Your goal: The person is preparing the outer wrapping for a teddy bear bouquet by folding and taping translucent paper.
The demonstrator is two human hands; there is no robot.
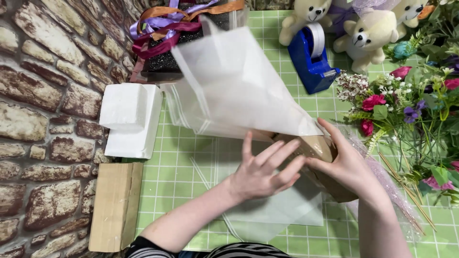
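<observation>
The mat (191,167) was green with a pale grid. At twelve o'clock sat a blue tape dispenser (311,59); at nine, white foam blocks (131,119).
</observation>
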